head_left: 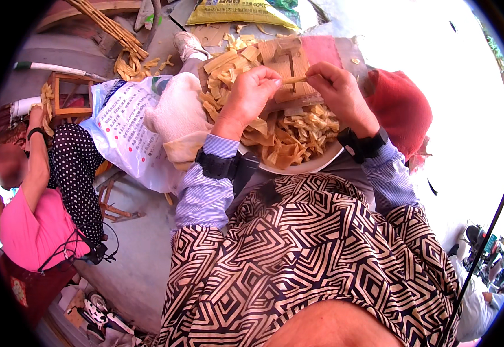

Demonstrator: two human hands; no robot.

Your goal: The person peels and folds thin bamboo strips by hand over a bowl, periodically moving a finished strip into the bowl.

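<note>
My left hand [252,95] pinches one end of a narrow tan strip [294,80]. The other end sits between the thumb and fingers of my right hand [341,89], so the strip stretches level between the two. Just beyond it lies a wooden board [284,52] with a dark slot. To the left, flat tan pieces [226,66] are heaped on the board. Under my wrists, a white basin [307,169] in my lap holds many folded tan strips [310,130]; my forearms hide part of it.
A pale pink towel [177,113] covers my left knee, a red cloth [399,110] my right. At left, a person in pink [38,231] sits beside a white printed bag [130,127] and wooden stool [67,95]. Bundled long sticks [110,26] and a yellow sack [243,14] lie ahead.
</note>
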